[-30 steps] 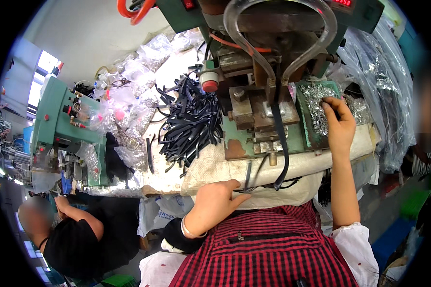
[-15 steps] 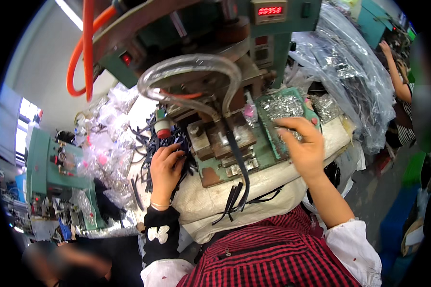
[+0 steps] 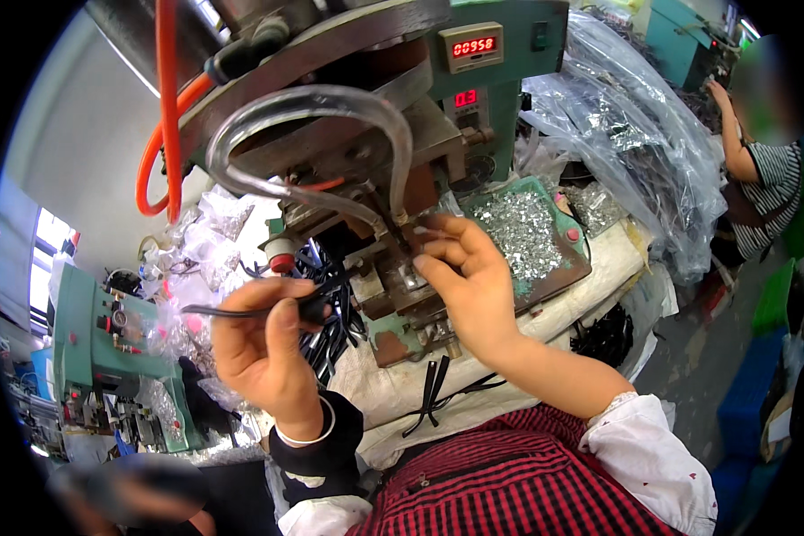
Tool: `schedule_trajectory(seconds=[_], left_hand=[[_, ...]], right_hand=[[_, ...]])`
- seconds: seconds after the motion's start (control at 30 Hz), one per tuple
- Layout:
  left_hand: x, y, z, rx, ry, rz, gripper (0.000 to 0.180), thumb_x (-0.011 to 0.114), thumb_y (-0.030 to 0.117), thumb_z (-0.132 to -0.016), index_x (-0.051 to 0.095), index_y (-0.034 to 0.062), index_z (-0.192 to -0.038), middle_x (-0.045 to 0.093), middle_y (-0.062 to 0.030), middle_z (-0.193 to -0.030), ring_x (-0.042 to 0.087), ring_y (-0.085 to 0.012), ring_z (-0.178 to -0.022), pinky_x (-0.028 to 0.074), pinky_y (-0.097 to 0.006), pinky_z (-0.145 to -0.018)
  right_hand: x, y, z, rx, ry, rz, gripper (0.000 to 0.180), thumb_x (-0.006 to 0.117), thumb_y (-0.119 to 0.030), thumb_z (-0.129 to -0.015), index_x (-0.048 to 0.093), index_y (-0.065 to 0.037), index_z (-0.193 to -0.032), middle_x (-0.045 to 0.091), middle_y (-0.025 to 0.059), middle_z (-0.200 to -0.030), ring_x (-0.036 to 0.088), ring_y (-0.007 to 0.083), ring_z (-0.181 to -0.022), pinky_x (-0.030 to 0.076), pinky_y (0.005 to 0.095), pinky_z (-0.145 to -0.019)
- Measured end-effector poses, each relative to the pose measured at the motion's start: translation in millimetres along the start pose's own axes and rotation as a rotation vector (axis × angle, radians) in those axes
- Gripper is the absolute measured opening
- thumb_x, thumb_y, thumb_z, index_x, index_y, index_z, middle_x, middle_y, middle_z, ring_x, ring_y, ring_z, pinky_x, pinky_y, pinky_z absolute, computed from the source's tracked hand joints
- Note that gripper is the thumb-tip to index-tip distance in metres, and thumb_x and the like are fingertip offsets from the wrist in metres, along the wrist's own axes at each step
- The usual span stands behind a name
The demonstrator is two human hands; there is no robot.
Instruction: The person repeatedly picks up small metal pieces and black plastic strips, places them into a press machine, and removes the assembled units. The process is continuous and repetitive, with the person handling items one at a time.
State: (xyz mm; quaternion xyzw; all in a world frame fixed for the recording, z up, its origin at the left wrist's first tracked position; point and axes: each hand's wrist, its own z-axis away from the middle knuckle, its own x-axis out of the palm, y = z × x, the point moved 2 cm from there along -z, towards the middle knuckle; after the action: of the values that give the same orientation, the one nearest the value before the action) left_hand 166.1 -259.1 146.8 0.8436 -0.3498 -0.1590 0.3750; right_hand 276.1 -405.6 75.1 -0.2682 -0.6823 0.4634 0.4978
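My left hand (image 3: 272, 357) pinches a black strip (image 3: 232, 312) between thumb and fingers, in front of the press and to its left. One end of the strip sticks out leftward; the other points toward the die. My right hand (image 3: 478, 286) reaches into the press at the metal die block (image 3: 402, 279). Its thumb and index finger are drawn close together at the die; whatever sits between them is too small to make out. Beside that hand lies a green tray (image 3: 565, 221) of small shiny metal pieces (image 3: 514, 234). More black strips (image 3: 335, 348) are heaped left of the die.
A clear hose (image 3: 308, 103) loops over the die, and an orange hose (image 3: 165, 107) hangs at left. A red-capped part (image 3: 281, 259) juts out near my left hand. Several strips (image 3: 431, 393) lie on the pale sack cloth (image 3: 384, 420). Another person (image 3: 764, 192) is at far right.
My right hand has moved left from the metal pieces to the die. My left hand has lifted a black strip from the heap. The strip hanging from the die is gone from there.
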Motion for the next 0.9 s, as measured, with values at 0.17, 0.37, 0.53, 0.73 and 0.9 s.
schedule_trajectory(seconds=[0.17,0.37,0.53,0.73,0.9], left_hand=[[14.4,-10.6,32.1,0.248,-0.215,-0.096,0.01,0.068,0.0,-0.092,0.062,-0.0045,-0.099,0.07,-0.0206,-0.092,0.068,-0.0242,-0.083,0.056,-0.033,-0.078],[3.8,-0.1,21.4,0.286,0.023,-0.039,0.017,0.064,0.014,-0.099,0.058,-0.0021,-0.102,0.068,-0.019,-0.09,0.064,-0.0203,-0.069,0.055,-0.026,-0.053],[10.4,-7.4,6.3,0.145,0.11,-0.054,0.01,0.057,0.006,-0.101,0.062,-0.0034,-0.1,0.069,-0.016,-0.09,0.062,-0.0161,-0.066,0.052,-0.025,-0.054],[9.7,-25.0,-14.2,0.055,0.12,0.024,0.014,0.066,0.01,-0.099,0.063,-0.0038,-0.098,0.072,-0.0159,-0.087,0.066,-0.0153,-0.066,0.055,-0.024,-0.053],[9.1,-22.9,-15.4,0.006,0.058,-0.049,0.013,0.064,0.009,-0.099,0.063,-0.0041,-0.097,0.072,-0.0156,-0.085,0.064,-0.0153,-0.059,0.053,-0.024,-0.052]], right_hand=[[0.7,-17.2,15.6,-0.152,-0.108,0.154,0.05,0.067,-0.001,-0.09,0.049,0.002,-0.137,0.066,0.0114,-0.12,0.061,0.0164,-0.11,0.049,0.0301,-0.095],[-5.2,0.2,-4.6,-0.12,-0.06,0.163,0.05,0.069,0.0,-0.089,0.05,0.002,-0.135,0.067,0.0053,-0.097,0.06,0.0082,-0.092,0.048,0.0238,-0.083],[-6.4,7.7,-2.0,-0.118,-0.004,0.083,0.052,0.07,0.002,-0.088,0.049,0.003,-0.135,0.065,0.0017,-0.089,0.058,0.0067,-0.086,0.045,0.0219,-0.084],[2.4,7.6,-5.0,-0.185,0.003,0.087,0.051,0.069,0.004,-0.088,0.049,0.003,-0.135,0.065,0.0022,-0.092,0.058,0.0072,-0.088,0.046,0.0231,-0.085],[2.9,-11.0,13.6,-0.157,-0.018,0.148,0.055,0.066,0.006,-0.087,0.048,0.002,-0.139,0.068,0.0101,-0.111,0.062,0.016,-0.106,0.048,0.0303,-0.095]])
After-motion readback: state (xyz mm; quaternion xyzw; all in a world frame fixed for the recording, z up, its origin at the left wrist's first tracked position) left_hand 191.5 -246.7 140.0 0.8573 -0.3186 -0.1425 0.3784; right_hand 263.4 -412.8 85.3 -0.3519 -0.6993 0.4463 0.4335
